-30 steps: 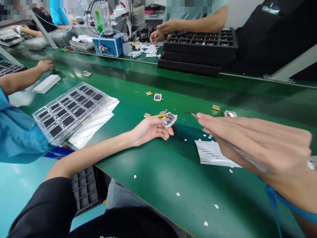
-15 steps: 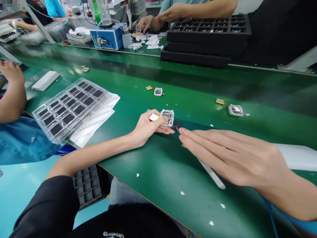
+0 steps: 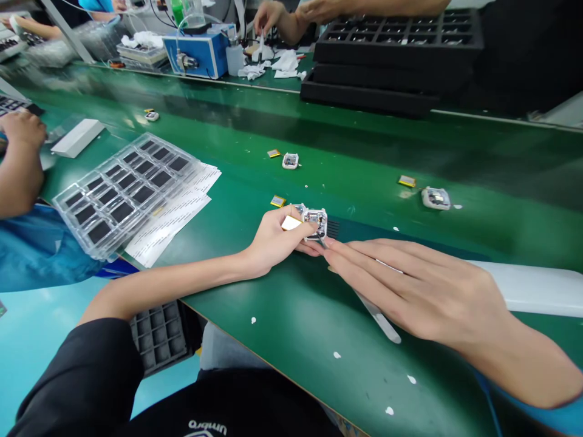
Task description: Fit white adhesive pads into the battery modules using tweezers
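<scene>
Just beyond the left fingers, a yellow-edged battery (image 3: 277,201) lies on the green table (image 3: 273,315), beside a second white-framed unit (image 3: 298,207), partly hidden by the held one. Farther beyond them sit another unit (image 3: 290,161) and its battery (image 3: 274,153); a similar pair lies beyond the right fingers. Left of the left fingers, a clear tray (image 3: 132,188) of dark rectangles overlaps printed sheets (image 3: 175,224). Small white scraps dot the table nearer the wearer.

The left hand (image 3: 277,240) pinches the white-framed circuit unit (image 3: 316,223), its thumb across the frame and covering part of the board; a pale battery (image 3: 291,223) shows beside that thumb. The left forearm reaches in low from the left. The right hand (image 3: 423,291) comes in from the right, back upward, its fingers extended and closed around metal tweezers (image 3: 380,318), whose tip is at the unit's near edge while the rear end sticks out below the palm.

The black shirt (image 3: 218,400) reads "umbro"; the sheets' print is too small to read.
</scene>
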### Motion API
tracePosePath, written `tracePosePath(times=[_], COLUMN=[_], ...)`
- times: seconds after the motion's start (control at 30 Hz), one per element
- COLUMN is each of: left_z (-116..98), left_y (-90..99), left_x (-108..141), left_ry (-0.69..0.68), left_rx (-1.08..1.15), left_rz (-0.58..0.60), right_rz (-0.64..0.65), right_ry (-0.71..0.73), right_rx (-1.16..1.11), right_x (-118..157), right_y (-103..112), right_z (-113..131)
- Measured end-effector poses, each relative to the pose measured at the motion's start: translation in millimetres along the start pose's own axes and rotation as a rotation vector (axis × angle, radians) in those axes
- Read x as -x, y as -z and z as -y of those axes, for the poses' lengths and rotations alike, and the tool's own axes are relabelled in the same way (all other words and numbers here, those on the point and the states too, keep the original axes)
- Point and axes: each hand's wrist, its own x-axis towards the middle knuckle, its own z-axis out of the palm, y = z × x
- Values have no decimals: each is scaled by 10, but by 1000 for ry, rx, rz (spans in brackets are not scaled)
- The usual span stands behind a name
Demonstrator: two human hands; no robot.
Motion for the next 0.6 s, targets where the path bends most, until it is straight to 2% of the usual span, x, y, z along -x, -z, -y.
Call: tracePosePath(times=[0.33, 0.43, 0.6], left_z=[25, 38, 58], left_y=[-11, -12, 0], left_x=[5, 13, 6], left_ry=[21, -17, -98], left_rx=[7, 15, -1], left_rz=[-10, 4, 45], right_rz=[-5, -10, 54], right_ry=[-81, -103, -204], right_rx=[-128, -148, -215], right_x=[8, 1, 27], right_y=[-23, -30, -21], right_z=[48, 35, 41])
